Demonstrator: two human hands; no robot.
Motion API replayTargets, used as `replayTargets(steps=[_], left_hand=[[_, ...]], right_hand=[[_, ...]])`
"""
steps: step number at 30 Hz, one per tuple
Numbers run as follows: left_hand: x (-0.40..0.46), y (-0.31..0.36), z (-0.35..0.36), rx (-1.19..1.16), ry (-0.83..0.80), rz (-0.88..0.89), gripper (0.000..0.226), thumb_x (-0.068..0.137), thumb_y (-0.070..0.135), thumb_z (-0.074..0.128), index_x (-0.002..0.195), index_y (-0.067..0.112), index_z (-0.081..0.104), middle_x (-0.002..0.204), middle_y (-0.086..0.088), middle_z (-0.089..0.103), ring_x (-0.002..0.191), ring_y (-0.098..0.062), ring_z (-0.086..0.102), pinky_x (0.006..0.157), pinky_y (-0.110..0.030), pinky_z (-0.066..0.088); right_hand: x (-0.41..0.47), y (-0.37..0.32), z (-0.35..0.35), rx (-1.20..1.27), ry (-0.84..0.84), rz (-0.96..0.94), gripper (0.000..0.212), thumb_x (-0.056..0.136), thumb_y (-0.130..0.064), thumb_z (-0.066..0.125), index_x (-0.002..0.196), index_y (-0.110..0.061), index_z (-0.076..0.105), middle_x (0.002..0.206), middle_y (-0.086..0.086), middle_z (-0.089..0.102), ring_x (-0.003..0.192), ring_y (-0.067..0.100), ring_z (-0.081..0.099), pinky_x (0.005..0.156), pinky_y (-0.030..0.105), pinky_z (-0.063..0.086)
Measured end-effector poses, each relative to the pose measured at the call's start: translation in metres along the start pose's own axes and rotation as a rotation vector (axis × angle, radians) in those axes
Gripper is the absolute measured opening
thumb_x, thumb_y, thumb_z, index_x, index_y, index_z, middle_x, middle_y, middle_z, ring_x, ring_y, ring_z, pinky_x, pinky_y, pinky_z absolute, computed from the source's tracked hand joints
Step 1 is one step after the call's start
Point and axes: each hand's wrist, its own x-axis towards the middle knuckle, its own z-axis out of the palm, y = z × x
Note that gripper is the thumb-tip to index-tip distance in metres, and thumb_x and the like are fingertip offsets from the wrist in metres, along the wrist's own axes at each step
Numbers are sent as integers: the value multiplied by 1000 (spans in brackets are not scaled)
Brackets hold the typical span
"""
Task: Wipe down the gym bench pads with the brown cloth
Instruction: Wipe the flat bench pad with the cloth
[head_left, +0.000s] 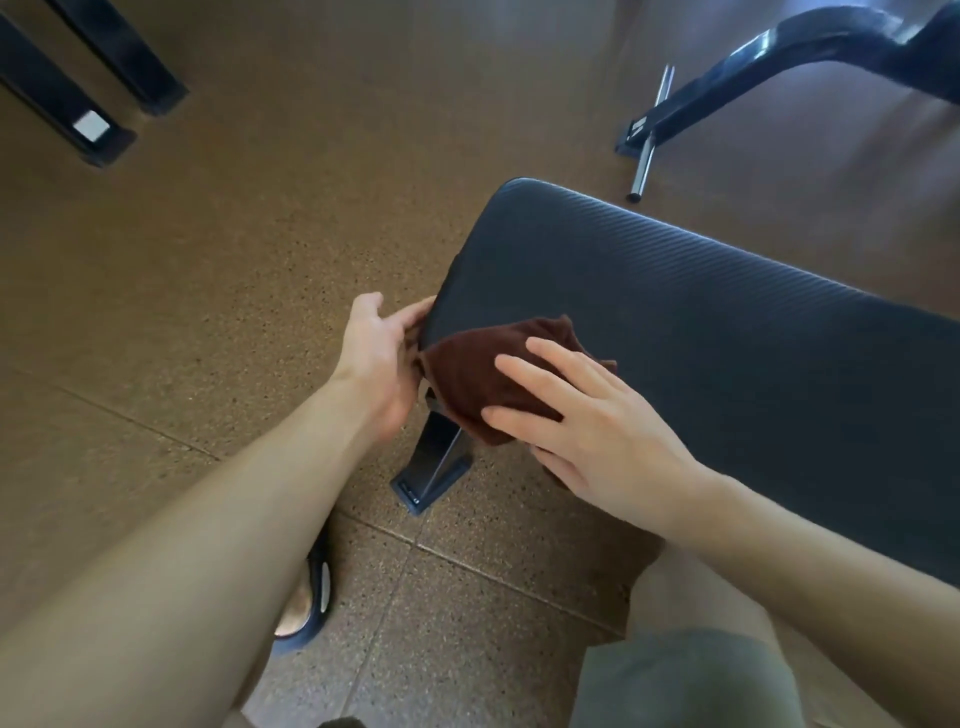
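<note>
The brown terry cloth (483, 374) is pressed flat-fingered by the right hand (587, 421) onto the dark ribbed bench pad (701, 322)'s near end, gripped by the left hand (382, 353); most padding likely remains unwiped.

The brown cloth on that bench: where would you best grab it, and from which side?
Grab the brown cloth at its bunched edge hanging over the pad end, coming from the left. The rest lies flat under the right hand.

no text can be read; a frame foot (638, 126) mark seems too blurred.
</note>
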Motion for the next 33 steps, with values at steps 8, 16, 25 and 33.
replayTargets(steps=[8, 16, 25, 33], left_hand=[[9, 3, -15, 19, -28, -58, 74, 106, 59, 12, 131, 16, 67, 117, -13, 77, 112, -30, 72, 93, -47, 55], [5, 8, 7, 39, 21, -30, 69, 107, 56, 17, 113, 17, 72, 100, -9, 80, 103, -28, 73, 83, -41, 56], [4, -11, 29, 117, 122, 175, 49, 102, 57, 35, 137, 35, 61, 131, 8, 68, 119, -11, 63, 106, -34, 47], [10, -17, 31, 252, 173, 285, 62, 91, 66, 30, 148, 50, 46, 154, 21, 47, 142, -8, 44, 122, -44, 33]], right_hand=[[56, -10, 5, -42, -6, -115, 35, 105, -34, 49, 136, -32, 64, 159, 5, 45, 153, 34, 31, 127, 51, 22], [45, -11, 3, -18, 32, -63, 36, 104, -29, 46, 134, -28, 66, 157, 6, 47, 151, 33, 33, 128, 45, 20], [25, 18, -8, 258, 95, 201, 43, 107, -37, 42, 145, -23, 59, 157, -2, 48, 154, 20, 31, 127, 44, 25], [169, 75, -1, 235, 162, 490, 42, 108, -36, 40, 136, -19, 66, 151, -2, 55, 147, 20, 39, 123, 37, 27]])
